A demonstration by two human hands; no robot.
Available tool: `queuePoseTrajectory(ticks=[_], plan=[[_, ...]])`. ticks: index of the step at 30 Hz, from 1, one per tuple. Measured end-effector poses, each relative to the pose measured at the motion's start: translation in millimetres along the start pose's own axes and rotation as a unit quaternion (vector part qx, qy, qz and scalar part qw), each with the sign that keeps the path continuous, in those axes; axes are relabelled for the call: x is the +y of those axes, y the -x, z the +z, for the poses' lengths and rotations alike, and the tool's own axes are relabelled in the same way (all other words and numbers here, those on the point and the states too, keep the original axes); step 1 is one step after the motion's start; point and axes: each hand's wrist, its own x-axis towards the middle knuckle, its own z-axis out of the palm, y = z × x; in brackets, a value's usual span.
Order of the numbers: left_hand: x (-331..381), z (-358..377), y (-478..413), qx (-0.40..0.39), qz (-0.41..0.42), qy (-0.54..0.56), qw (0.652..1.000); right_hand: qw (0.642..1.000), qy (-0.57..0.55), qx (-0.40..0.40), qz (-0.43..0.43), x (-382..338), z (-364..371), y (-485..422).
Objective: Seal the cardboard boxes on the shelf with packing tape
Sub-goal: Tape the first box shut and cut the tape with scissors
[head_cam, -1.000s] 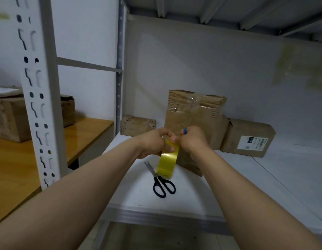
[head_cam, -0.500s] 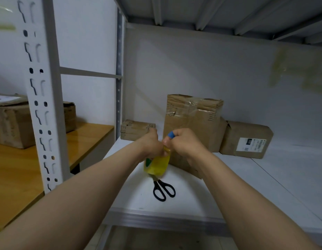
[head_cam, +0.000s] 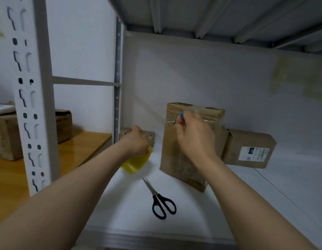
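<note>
Tape roll [head_cam: 136, 164] sits gripped in the left hand [head_cam: 136, 141], while the right hand [head_cam: 194, 138], curled, grasp unclear, hovers before the tall cardboard box [head_cam: 174, 159].

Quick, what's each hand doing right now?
Left hand: grips the yellow tape roll.
Right hand: pinches a blue-tipped item by the tall box; unclear what.

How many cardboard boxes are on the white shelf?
3: a small box at the back left, a tall box in the middle, a labelled box to its right. Others may hide behind them.
</note>
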Motion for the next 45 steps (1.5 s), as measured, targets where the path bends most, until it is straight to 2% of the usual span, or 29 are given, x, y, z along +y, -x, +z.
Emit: queuePoseTrajectory(ticks=[2, 4, 6, 7, 8, 9, 11, 12, 13, 15, 17, 19, 25, 30, 33, 34, 36, 39, 41, 45], plan=[[-6.6, -2.2, -5.8, -0.009, -0.024, -0.066, 0.997, 0.995, 0.019, 0.092, -0.019, 9.8, -8.9, -15.2], [-14.4, 1.6, -3.9, -0.097, -0.063, -0.156, 0.981, 0.991, 0.051, 0.125, 0.000, 25.7, -16.8, -35.2], [-23.4, 10.5, -12.8, -0.185, -0.094, -0.253, 0.945, 0.992, 0.073, 0.099, 0.040, 43.0, -22.0, -54.6], [-23.3, 15.0, -20.6, -0.191, -0.089, -0.289, 0.934, 0.992, 0.081, 0.073, 0.057, 50.2, -21.9, -62.3], [-19.6, 18.5, -30.1, -0.154, -0.062, -0.300, 0.939, 0.993, 0.090, 0.047, 0.067, 55.2, -19.9, -67.6], [-10.8, 19.2, -40.7, -0.072, -0.017, -0.283, 0.956, 0.992, 0.099, 0.027, 0.072, 59.0, -16.2, -71.6], [19.1, 16.5, -57.4, 0.116, 0.099, -0.157, 0.976, 0.989, 0.127, 0.011, 0.080, 63.1, -7.3, -74.2], [36.7, 13.8, -64.6, 0.176, 0.171, -0.090, 0.965, 0.985, 0.148, 0.017, 0.082, 64.9, -2.3, -73.2], [54.3, 11.6, -71.7, 0.196, 0.233, -0.063, 0.950, 0.982, 0.171, 0.030, 0.078, 67.0, 2.4, -71.2], [78.4, 11.9, -88.3, 0.155, 0.301, -0.052, 0.940, 0.975, 0.209, 0.062, 0.051, 70.9, 10.7, -65.9], [84.6, 19.6, -103.6, 0.065, 0.303, -0.034, 0.950, 0.970, 0.228, 0.086, 0.007, 75.2, 16.8, -60.3], [80.9, 28.6, -112.0, 0.015, 0.308, -0.051, 0.950, 0.965, 0.248, 0.089, -0.021, 78.9, 19.6, -57.0], [72.6, 37.9, -108.7, 0.048, 0.324, -0.050, 0.944, 0.962, 0.259, 0.073, -0.045, 82.3, 23.3, -51.4], [65.6, 40.1, -101.0, 0.074, 0.323, 0.007, 0.943, 0.992, 0.125, 0.036, 0.001, 73.8, 8.4, -50.6], [67.3, 30.6, -91.8, 0.082, 0.318, 0.008, 0.945, 0.986, 0.168, -0.004, -0.011, 65.2, -7.5, -51.5], [66.1, 25.2, -89.8, 0.078, 0.311, 0.022, 0.947, 0.982, 0.186, -0.025, -0.017, 60.8, -13.7, -51.5], [58.4, 14.6, -85.7, 0.058, 0.285, 0.123, 0.949, 0.977, 0.203, -0.060, -0.029, 51.3, -25.8, -51.8], [46.6, 7.1, -68.5, -0.001, 0.203, 0.276, 0.940, 0.984, 0.161, -0.075, -0.014, 37.6, -37.7, -46.9], [45.0, 6.7, -53.2, -0.054, 0.169, 0.305, 0.936, 0.992, 0.104, -0.075, 0.014, 29.8, -38.5, -39.2], [42.6, 6.4, -37.8, -0.099, 0.170, 0.361, 0.912, 0.995, 0.049, -0.077, 0.047, 15.6, -44.3, -22.4]])
